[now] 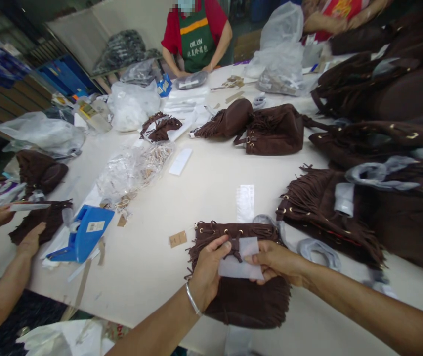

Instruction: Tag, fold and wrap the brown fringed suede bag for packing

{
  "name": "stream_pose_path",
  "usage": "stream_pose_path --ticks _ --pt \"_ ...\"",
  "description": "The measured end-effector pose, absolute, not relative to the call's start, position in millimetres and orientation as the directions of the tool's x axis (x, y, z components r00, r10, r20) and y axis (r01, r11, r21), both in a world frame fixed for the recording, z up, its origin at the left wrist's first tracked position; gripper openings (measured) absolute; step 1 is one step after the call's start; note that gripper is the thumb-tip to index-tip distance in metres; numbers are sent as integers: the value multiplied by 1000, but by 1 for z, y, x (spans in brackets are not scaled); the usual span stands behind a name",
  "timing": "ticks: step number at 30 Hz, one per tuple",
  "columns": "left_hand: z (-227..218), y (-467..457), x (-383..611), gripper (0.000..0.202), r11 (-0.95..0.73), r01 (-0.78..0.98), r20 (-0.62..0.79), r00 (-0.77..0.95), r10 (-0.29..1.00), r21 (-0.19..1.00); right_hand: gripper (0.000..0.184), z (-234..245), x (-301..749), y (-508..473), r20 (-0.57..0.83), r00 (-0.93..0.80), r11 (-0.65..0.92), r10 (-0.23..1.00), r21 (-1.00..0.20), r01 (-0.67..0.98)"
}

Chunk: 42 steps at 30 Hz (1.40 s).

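A dark brown fringed bag with gold eyelets lies flat on the table in front of me. Over its upper front is a small translucent white sheet, partly folded, beside the bag's thin brown tie. My right hand pinches the right side of this sheet between thumb and fingers. At the left edge, my left hand, with a bracelet on its wrist, is closed on the sheet close to the tie; its fingertips are partly hidden. A brown cardboard tag rests just left of the bag.
More brown bags crowd the right side, with plastic-wrapped straps. A blue tape dispenser and clear plastic with tangled strings are on the left. A co-worker's hands handle another bag there. Across the table stands a person in an apron.
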<state>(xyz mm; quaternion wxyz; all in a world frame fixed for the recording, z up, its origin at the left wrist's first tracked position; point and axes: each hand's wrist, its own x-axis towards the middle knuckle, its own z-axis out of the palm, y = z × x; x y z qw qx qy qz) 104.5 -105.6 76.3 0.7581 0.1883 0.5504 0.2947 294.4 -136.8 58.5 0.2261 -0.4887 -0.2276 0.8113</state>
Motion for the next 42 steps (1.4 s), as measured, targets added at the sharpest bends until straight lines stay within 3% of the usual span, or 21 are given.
stream_pose_path --ticks 7,18,23,27,32,38,42 --pt "83 -113 113 71 631 -281 -634 93 768 723 34 50 290 -135 -673 -430 -781 602 -607 -145" --pt "77 -120 118 77 567 -216 -589 -51 807 795 31 52 282 -134 -649 -436 -744 623 -665 -73" --pt "71 -120 114 55 571 -138 -580 -37 814 810 28 53 281 -131 -612 -469 -719 637 -691 -76" --pt "77 -115 113 39 661 -142 -655 91 750 737 26 53 286 -129 -583 -499 -703 642 -707 -78" --pt "85 -109 116 33 752 -170 -717 228 658 636 29 51 289 -132 -560 -485 -668 672 -741 -71" --pt "84 -111 118 25 725 -182 -701 186 689 664 36 51 284 -138 -525 -441 -569 728 -821 38" --pt "81 -112 116 23 706 -173 -685 172 708 687 41 61 299 -140 -509 -549 -597 663 -802 23"
